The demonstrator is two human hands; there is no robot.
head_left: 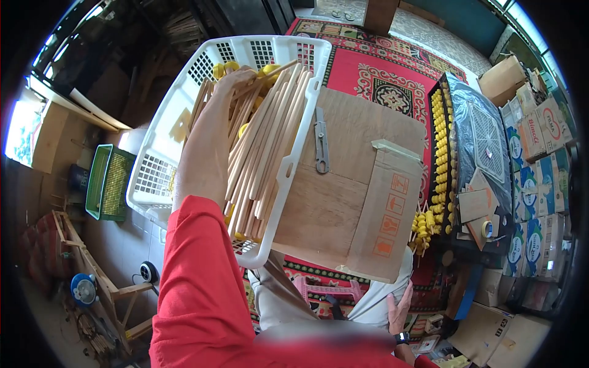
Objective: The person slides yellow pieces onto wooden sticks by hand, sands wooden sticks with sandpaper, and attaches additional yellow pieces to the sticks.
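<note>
My left hand [238,78] reaches into the far end of a white plastic basket [211,52]. Its fingers are bent down among wooden sticks [270,132] and yellow pieces [268,69], and mostly hidden, so their grip is unclear. One stick slants up to the right beside the hand. Most of the sticks lie lengthwise along the basket's right side. At the lower right, my right hand [400,306] hangs beside my knee, fingers apart and holding nothing. A grey folding utility knife [321,141] rests on the wooden board [337,196] right of the basket.
A cardboard piece [386,214] is taped to the board. Farther right stands a black rack of yellow pieces [439,153], beside stacked cartons [531,190] and a tape roll [487,229]. A green crate [104,208] and a wooden frame [92,257] stand on the left.
</note>
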